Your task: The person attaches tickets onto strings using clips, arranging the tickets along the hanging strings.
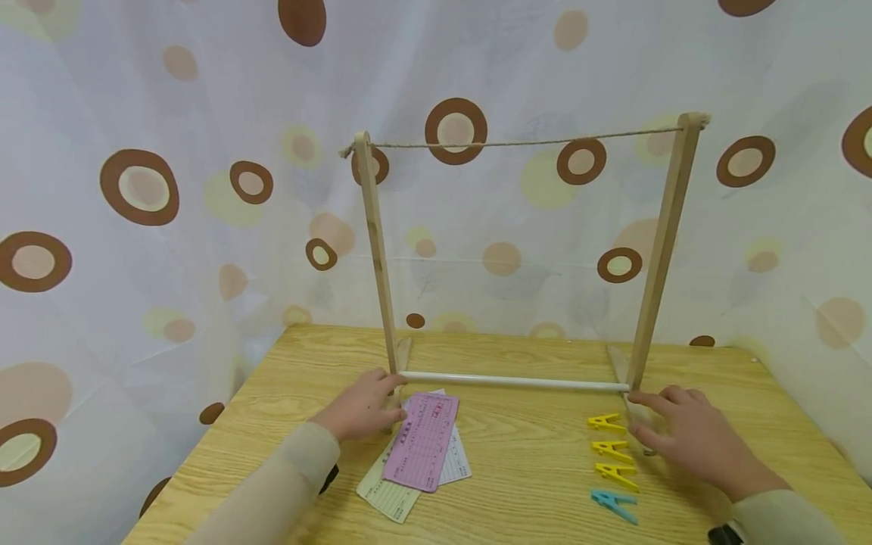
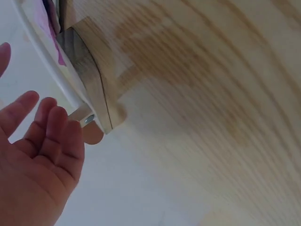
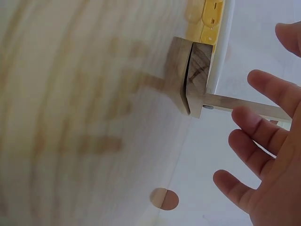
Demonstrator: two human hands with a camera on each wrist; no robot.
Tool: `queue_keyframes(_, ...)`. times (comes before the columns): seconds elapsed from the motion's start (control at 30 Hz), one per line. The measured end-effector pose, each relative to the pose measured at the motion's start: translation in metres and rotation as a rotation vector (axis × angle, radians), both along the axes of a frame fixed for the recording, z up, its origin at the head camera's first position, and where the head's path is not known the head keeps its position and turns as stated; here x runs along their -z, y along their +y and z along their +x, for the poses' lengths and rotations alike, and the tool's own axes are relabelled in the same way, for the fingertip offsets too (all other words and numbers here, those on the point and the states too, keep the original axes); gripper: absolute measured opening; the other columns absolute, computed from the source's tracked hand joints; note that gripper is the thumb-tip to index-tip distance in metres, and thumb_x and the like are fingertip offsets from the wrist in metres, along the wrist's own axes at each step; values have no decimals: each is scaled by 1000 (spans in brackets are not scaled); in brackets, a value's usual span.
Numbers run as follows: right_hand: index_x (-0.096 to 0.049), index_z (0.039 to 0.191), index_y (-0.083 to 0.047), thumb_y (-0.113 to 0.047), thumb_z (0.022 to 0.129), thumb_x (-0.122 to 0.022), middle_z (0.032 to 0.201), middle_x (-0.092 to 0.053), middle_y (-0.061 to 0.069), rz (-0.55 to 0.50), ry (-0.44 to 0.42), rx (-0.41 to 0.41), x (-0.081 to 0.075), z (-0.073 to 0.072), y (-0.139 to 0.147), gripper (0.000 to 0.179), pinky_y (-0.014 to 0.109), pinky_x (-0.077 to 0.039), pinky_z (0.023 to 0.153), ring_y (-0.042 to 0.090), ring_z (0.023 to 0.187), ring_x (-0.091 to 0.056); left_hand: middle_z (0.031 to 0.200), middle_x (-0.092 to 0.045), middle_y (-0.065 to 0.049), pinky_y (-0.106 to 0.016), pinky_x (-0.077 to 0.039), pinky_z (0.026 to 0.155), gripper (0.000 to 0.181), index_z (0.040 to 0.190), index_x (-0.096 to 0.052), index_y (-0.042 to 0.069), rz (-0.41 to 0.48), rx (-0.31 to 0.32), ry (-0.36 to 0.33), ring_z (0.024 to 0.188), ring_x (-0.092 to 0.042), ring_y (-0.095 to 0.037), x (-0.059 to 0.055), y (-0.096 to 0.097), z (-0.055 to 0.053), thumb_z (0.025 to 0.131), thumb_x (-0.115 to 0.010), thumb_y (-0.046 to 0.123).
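Note:
A wooden stand has a left post (image 1: 375, 235) and a right post (image 1: 664, 235), joined by a white rod (image 1: 511, 381) low down and a twine line (image 1: 531, 142) on top. My left hand (image 1: 364, 409) is beside the left post's base, its fingers relaxed near the wooden foot (image 2: 87, 70). At the right post's base, my right hand (image 1: 698, 435) has its fingers spread by the other foot (image 3: 195, 75). Neither hand grips anything. A pink printed slip (image 1: 424, 443) overlaps a pale yellow slip (image 1: 391, 492) and a white slip (image 1: 455, 458), right of my left hand.
Three yellow clothespins (image 1: 611, 450) and a blue clothespin (image 1: 615, 504) lie in a column left of my right hand. Everything stands on a wood-grain table (image 1: 518, 469). Behind it hangs a white curtain (image 1: 518, 204) with brown circles.

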State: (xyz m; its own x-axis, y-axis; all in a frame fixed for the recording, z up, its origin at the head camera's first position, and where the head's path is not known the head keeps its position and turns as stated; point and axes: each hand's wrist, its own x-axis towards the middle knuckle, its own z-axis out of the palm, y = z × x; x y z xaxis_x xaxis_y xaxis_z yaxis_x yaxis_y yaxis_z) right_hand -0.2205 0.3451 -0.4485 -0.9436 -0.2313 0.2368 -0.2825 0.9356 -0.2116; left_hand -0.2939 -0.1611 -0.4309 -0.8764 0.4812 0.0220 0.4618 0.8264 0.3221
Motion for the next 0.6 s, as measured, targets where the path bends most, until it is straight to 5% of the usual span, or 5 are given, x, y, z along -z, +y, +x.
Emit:
queue_keyframes(0.37,-64,136,-11,-46,97,-67,84,-50,-2,-36,-145,-41,0,-18,2,53,38,-37,61,19,73,-42,82,-56,1,-32,-46,61,56,144,-55,9,60,2,-189,69,-52,-14,6,12,-19,94,-72,25)
queue_keyframes(0.6,-65,134,-8,-36,97,-68,71,-48,-4,-113,-250,-128,-2,-26,1,46,31,-35,55,11,57,-39,81,-60,5,-32,-48,67,53,143,-57,11,14,7,-228,71,-56,-12,11,19,-26,94,-72,26)
